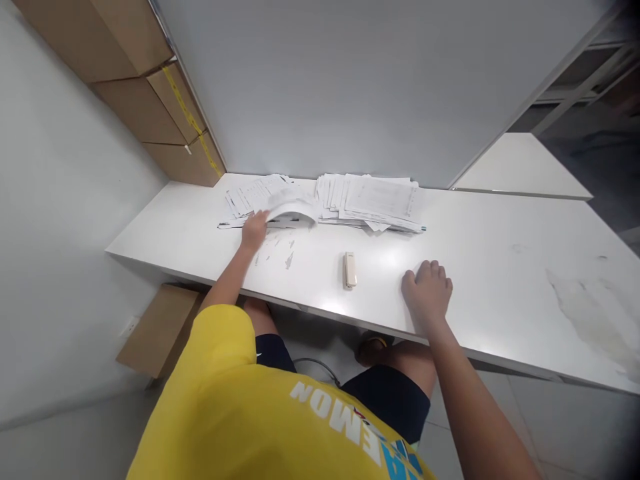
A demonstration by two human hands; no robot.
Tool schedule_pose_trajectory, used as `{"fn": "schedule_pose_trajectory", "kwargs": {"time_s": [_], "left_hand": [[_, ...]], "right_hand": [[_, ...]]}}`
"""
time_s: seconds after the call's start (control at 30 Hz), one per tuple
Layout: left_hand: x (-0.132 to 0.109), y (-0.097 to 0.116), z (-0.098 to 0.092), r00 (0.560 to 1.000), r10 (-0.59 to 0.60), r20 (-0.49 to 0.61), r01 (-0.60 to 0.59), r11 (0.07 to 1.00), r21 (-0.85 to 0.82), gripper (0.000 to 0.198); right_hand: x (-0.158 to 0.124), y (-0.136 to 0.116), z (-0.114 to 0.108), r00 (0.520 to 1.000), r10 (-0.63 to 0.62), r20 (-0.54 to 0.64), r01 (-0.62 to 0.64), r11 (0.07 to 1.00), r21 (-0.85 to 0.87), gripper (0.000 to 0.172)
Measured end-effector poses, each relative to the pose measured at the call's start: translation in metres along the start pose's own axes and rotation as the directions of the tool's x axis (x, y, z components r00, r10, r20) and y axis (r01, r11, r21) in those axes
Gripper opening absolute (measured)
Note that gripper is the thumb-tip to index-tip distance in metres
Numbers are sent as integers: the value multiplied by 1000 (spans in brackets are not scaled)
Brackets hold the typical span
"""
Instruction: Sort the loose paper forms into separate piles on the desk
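My left hand [255, 231] is closed on the edge of some paper sheets [294, 203], which bend upward in an arch over the desk. Behind them lies a spread pile of printed papers [250, 195], partly covered by the lifted sheets. To the right is a thicker, fanned stack of printed papers [381, 198]. A cream stapler [351, 270] rests on the desk between my two hands, touched by neither. My right hand [428, 291] rests on the desk right of the stapler, fingers curled, with nothing visible in it.
The white desk [490, 267] runs along a grey partition panel [320, 87]. Cardboard boxes [170, 107] are piled at the far left corner, and another cardboard box [160, 330] stands below the desk's left end. Worn patches mark the desk's right side.
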State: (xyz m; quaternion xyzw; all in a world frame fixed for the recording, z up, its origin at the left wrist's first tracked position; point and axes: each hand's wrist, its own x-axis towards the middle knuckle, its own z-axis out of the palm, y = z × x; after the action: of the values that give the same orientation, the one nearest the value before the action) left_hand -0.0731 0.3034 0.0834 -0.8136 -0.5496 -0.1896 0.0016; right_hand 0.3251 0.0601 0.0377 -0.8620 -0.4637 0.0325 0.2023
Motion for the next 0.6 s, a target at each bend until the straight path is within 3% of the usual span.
{"fn": "schedule_pose_trajectory", "kwargs": {"time_s": [0.07, 0.17, 0.27, 0.33, 0.37, 0.43, 0.47, 0.53, 0.6], "left_hand": [[-42, 15, -3, 992, 126, -1, -126, 991, -51, 48], [-114, 37, -9, 962, 256, -89, -265, 959, -99, 45], [-182, 62, -17, 933, 305, -193, -328, 939, -100, 45], [-220, 79, -23, 899, 391, -198, -414, 906, -93, 46], [-236, 88, -26, 884, 432, -180, -452, 888, -88, 47], [-262, 103, -31, 865, 475, -160, -491, 867, -80, 51], [-273, 110, -34, 863, 480, -157, -495, 866, -75, 53], [-287, 121, -37, 857, 485, -171, -501, 863, -65, 55], [-294, 130, -38, 840, 512, -180, -528, 848, -53, 54]], "right_hand": [[1, 0, -1, 1000, -2, -1, 2, 1000, 16, 59], [2, 3, -7, 999, -32, -36, 35, 994, 105, 57], [-13, 7, -14, 969, -58, -239, 126, 951, 281, 56], [-38, 3, -17, 926, 62, -372, 115, 893, 435, 50], [-56, -1, -18, 910, 159, -384, 76, 845, 530, 46], [-97, -14, -18, 909, 329, -257, -41, 682, 730, 38], [-118, -20, -18, 936, 326, -136, -82, 575, 814, 33], [-153, -30, -18, 966, 201, 163, -222, 320, 921, 30], [-173, -32, -23, 897, 30, 441, -442, 70, 894, 31]]}}
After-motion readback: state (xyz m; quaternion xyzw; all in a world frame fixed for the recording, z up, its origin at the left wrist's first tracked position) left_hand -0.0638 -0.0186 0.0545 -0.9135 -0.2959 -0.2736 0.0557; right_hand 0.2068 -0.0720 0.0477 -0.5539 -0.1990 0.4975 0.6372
